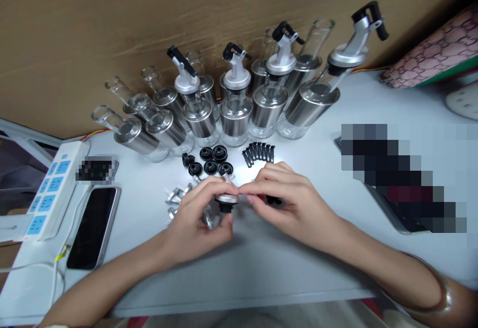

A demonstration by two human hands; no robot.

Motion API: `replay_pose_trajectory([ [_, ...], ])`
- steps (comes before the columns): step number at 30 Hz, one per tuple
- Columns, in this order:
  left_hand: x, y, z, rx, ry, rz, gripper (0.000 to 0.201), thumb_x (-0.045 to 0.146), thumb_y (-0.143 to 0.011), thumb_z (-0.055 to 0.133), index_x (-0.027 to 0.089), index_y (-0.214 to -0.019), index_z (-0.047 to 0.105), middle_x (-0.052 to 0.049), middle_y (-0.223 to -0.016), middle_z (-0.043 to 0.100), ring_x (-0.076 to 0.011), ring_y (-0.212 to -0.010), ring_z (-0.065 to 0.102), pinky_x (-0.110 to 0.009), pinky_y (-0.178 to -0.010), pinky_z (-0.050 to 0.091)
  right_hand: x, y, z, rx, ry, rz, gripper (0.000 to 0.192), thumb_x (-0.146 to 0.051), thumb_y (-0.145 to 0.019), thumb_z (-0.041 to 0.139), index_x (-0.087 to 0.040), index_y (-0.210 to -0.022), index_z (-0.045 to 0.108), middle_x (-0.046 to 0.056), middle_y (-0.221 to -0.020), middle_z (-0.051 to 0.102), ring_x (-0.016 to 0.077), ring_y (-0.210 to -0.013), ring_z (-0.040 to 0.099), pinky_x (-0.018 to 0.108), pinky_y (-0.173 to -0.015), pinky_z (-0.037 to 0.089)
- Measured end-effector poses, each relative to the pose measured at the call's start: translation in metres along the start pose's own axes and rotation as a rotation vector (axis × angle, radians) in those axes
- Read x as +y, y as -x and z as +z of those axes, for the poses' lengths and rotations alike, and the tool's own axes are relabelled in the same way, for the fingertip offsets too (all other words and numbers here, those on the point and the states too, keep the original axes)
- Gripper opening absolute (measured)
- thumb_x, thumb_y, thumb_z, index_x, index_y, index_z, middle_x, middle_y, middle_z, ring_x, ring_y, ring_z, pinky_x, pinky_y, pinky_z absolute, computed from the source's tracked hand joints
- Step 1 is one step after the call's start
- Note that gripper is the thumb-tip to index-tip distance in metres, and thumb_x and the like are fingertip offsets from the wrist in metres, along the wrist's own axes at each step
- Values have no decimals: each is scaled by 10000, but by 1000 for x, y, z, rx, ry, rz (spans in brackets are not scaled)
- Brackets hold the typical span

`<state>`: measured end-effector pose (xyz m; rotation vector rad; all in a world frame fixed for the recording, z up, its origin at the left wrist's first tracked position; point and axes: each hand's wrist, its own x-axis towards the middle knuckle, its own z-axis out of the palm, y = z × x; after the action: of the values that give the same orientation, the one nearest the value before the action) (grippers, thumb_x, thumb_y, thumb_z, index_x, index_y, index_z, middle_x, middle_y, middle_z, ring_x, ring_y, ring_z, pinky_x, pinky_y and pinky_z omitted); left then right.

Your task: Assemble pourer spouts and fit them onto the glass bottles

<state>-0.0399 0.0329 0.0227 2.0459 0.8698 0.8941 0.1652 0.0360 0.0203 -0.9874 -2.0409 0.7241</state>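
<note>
Much of the silver pourer cap (pixel 226 199) is covered by fingers, so only its round metal collar and a black plug beneath show; whether a clear tube runs from it toward the right hand (pixel 284 196) is hard to make out; the left hand (pixel 199 218) is closed around the cap from below and behind, holding it just above the white tabletop (pixel 261 263); the right hand pinches narrowly at the cap's right side, fingertips touching it; loose silver spouts (pixel 175 196) lie partly hidden behind the left hand; black gaskets (pixel 211 161) and a row of black stoppers (pixel 259 152) lie just beyond; glass bottles (pixel 235 114) stand behind; a phone (pixel 91 226) lies at left.
</note>
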Motion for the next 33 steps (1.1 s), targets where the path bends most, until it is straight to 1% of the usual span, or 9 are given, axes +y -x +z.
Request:
replay_pose_trajectory([
  [4,-2,0,0,-53,-34,-94,337,41,-783,551,227,-1061,519,-20,-967,581,-139,-873,572,-252,-757,461,9,1,-1,7,318,33,177,-156,-893,561,-134,-871,736,27,-662,623,178,-677,525,338,-680,309],
  [8,-3,5,2,-19,84,-136,481,58,-812,576,284,-1203,410,-25,-1068,591,-137,-925,579,-262,-800,462,20,1,0,-119,585,120,170,-218,-872,612,-144,-947,745,65,-755,667,239,-780,546,348,-687,271],
  [11,-4,8,6,13,180,-154,639,82,-819,612,325,-1307,279,-19,-1057,604,-148,-957,592,-288,-838,468,22,1,2,-169,629,165,170,-230,-869,616,-147,-947,742,66,-768,671,246,-802,547,347,-699,266],
  [14,-5,9,7,-9,191,-188,713,105,-822,626,324,-1360,213,-20,-1017,610,-157,-935,600,-310,-840,472,21,0,3,-181,642,179,183,-236,-873,607,-143,-967,733,69,-785,679,248,-811,545,347,-701,265],
  [18,-1,8,5,-29,179,-212,715,89,-821,600,304,-1374,200,-41,-1046,625,-154,-903,609,-311,-823,481,20,0,3,-221,641,201,194,-239,-885,588,-137,-954,738,78,-787,682,261,-826,550,350,-698,268],
  [24,2,7,4,-46,163,-212,718,50,-790,556,294,-1372,214,-47,-1044,640,-162,-894,625,-327,-825,486,22,0,3,-198,658,187,332,-242,-894,565,-100,-1179,658,102,-849,700,263,-845,551,352,-711,284],
  [26,3,7,5,-44,170,-217,711,40,-786,542,287,-1368,218,-49,-1032,631,-155,-859,621,-312,-783,492,22,0,3,-210,659,186,279,-239,-889,574,-109,-1108,689,99,-835,700,263,-839,549,349,-704,276],
  [30,3,7,5,-50,173,-222,713,15,-771,504,301,-1362,227,-39,-1017,612,-143,-836,596,-265,-680,474,21,-1,1,-203,627,192,182,-217,-892,576,-142,-805,716,76,-751,666,238,-797,537,343,-696,268],
  [33,3,7,4,-63,140,-217,726,8,-762,485,312,-1369,230,-27,-997,601,-145,-864,580,-265,-682,458,21,-1,0,-180,648,221,157,-213,-867,621,-145,-746,694,63,-725,649,232,-780,538,346,-688,260],
])
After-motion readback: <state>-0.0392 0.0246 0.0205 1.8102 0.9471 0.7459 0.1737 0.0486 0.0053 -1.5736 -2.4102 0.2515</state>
